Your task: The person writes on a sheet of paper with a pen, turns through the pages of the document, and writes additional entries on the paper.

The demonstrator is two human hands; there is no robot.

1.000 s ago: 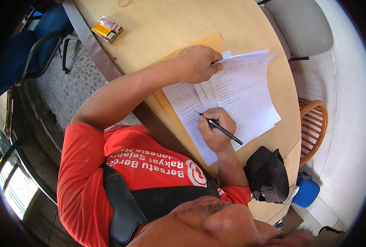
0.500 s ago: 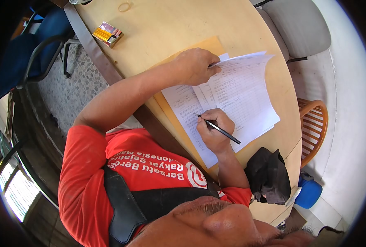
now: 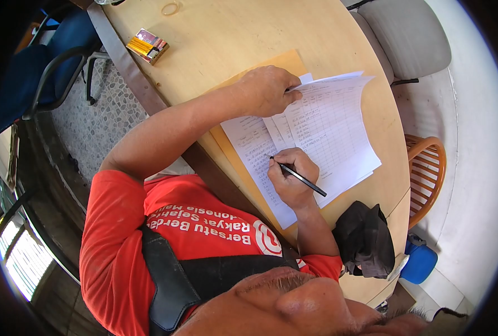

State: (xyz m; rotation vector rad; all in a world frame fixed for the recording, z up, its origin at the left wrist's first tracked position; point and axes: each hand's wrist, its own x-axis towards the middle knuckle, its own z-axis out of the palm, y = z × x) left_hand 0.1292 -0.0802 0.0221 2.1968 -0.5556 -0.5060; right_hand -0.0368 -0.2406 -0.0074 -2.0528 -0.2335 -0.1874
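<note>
Nearest the camera, my red shirt (image 3: 114, 224) carries a black chest strap (image 3: 238, 265); beyond it, my right hand (image 3: 294, 191) pinches a black pen (image 3: 304, 180) between thumb and fingers; the pen slants, its writing end at the handwritten rows of the lower sheet (image 3: 277, 204); contact at the tip is too small to confirm. Beside my right forearm, a black cloth item (image 3: 366, 238) rests on the table (image 3: 232, 33). Farther out, my left hand (image 3: 268, 91) has thumb and fingers pressed together on the edge of the upper sheets (image 3: 338, 134); these overlap the lower sheet and curl at the far edge; a brown folder (image 3: 288, 60) lies beneath the paper. Toward the far left, a small box (image 3: 156, 46) bears a yellow lighter (image 3: 141, 47); past the table's right edge stand a slatted wooden chair (image 3: 441, 168) and, farther, a grey chair (image 3: 411, 39).
</note>
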